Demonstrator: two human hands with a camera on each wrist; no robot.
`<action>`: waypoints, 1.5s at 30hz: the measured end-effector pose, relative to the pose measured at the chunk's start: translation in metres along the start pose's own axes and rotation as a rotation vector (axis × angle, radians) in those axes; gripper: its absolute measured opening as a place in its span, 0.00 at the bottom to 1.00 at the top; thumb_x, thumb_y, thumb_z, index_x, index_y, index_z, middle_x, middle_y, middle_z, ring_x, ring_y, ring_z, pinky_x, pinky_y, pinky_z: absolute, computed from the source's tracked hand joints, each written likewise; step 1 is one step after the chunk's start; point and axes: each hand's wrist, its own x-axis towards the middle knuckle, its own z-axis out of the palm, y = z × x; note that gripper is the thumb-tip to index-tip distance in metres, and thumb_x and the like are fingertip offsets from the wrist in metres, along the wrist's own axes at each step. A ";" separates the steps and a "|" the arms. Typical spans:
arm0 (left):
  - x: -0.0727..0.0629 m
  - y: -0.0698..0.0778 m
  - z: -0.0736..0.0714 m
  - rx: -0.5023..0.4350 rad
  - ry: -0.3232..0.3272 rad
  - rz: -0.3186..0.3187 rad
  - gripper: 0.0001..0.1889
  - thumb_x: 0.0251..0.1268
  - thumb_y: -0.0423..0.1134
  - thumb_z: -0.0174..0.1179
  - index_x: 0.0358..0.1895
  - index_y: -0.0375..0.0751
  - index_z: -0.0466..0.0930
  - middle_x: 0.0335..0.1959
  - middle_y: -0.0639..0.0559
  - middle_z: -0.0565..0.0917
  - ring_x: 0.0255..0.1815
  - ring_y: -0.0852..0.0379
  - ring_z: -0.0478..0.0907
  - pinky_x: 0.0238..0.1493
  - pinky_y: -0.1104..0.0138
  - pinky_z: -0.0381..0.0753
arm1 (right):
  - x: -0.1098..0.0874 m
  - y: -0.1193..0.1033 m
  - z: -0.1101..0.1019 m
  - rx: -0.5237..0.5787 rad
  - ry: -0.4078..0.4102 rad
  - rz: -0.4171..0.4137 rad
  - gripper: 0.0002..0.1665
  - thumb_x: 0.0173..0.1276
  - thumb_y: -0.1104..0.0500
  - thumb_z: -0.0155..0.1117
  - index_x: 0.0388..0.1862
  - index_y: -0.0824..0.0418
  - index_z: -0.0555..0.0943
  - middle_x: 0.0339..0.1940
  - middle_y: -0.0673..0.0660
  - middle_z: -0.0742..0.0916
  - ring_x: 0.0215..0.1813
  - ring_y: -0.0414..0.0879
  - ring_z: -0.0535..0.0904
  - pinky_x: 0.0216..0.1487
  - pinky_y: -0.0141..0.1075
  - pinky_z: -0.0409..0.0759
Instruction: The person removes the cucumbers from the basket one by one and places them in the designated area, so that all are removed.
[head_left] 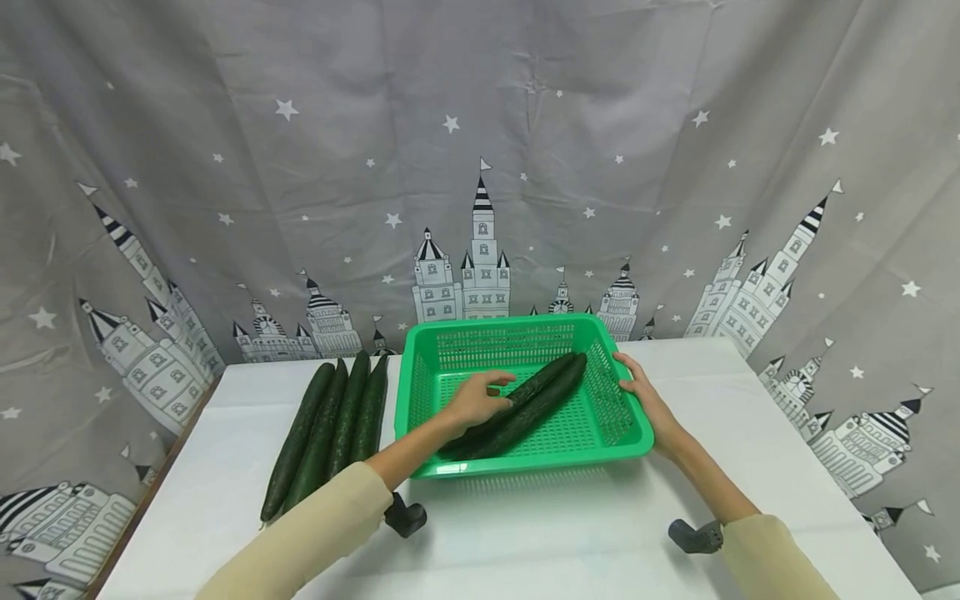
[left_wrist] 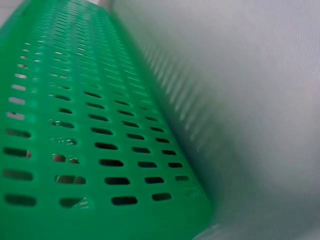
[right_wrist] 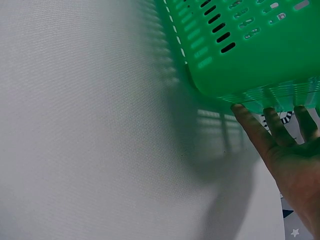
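Note:
A green plastic basket [head_left: 525, 468] with slotted walls stands on the white table. Two long dark cucumbers [head_left: 540, 407] lie diagonally in it, side by side. My left hand [head_left: 474, 400] is inside the basket over their near left part, fingers loosely bent and apart; their contact with the cucumbers is partly hidden. My right hand [head_left: 649, 404] holds the basket's right side, thumb on the rim. In the right wrist view its fingers [right_wrist: 277, 127] reach the outer wall. Only the basket's outer wall [left_wrist: 115, 145] fills the left wrist view, without the left hand.
Several more cucumbers [head_left: 326, 433] lie side by side on the table left of the basket, partly behind the left sleeve [head_left: 307, 533]. A grey curtain [head_left: 480, 108] with castles and stars hangs behind the table. Black wrist-worn devices [head_left: 405, 515] show at both wrists.

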 end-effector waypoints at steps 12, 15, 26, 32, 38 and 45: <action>0.018 -0.007 0.016 0.254 -0.092 0.004 0.25 0.71 0.32 0.61 0.70 0.41 0.72 0.65 0.36 0.74 0.63 0.36 0.72 0.57 0.46 0.77 | -0.002 -0.002 -0.003 0.008 0.006 -0.003 0.34 0.83 0.54 0.33 0.83 0.52 0.40 0.80 0.66 0.48 0.71 0.67 0.56 0.56 0.40 0.75; 0.021 -0.008 0.018 0.286 -0.084 0.018 0.25 0.71 0.33 0.61 0.70 0.41 0.72 0.63 0.36 0.76 0.62 0.37 0.73 0.56 0.46 0.78 | -0.003 -0.001 -0.003 0.009 0.000 -0.004 0.34 0.82 0.54 0.33 0.83 0.52 0.40 0.80 0.67 0.47 0.71 0.68 0.56 0.57 0.41 0.74; 0.025 -0.007 0.013 0.232 -0.073 0.045 0.25 0.69 0.30 0.61 0.68 0.38 0.74 0.60 0.33 0.77 0.19 0.60 0.70 0.23 0.68 0.72 | -0.001 0.001 -0.003 0.010 0.001 -0.006 0.34 0.82 0.55 0.33 0.83 0.51 0.40 0.80 0.66 0.46 0.72 0.68 0.55 0.58 0.42 0.74; 0.022 -0.003 0.007 0.111 -0.049 0.063 0.25 0.68 0.30 0.59 0.68 0.38 0.74 0.63 0.31 0.74 0.11 0.64 0.56 0.18 0.71 0.62 | 0.000 0.002 -0.002 0.025 -0.007 -0.009 0.34 0.82 0.55 0.33 0.83 0.52 0.40 0.80 0.67 0.47 0.73 0.68 0.55 0.57 0.40 0.75; 0.016 0.016 -0.005 0.026 0.011 0.079 0.24 0.69 0.31 0.60 0.67 0.42 0.76 0.61 0.37 0.77 0.32 0.57 0.74 0.24 0.66 0.69 | 0.000 0.003 -0.001 0.027 -0.016 -0.014 0.34 0.82 0.55 0.33 0.83 0.52 0.40 0.80 0.67 0.47 0.73 0.69 0.55 0.58 0.42 0.75; 0.007 0.046 -0.029 -0.068 0.086 0.111 0.25 0.68 0.32 0.63 0.68 0.45 0.76 0.62 0.38 0.77 0.61 0.41 0.75 0.52 0.52 0.80 | 0.000 0.001 0.000 0.023 -0.017 -0.015 0.34 0.82 0.55 0.33 0.83 0.52 0.40 0.80 0.67 0.47 0.73 0.69 0.55 0.58 0.42 0.75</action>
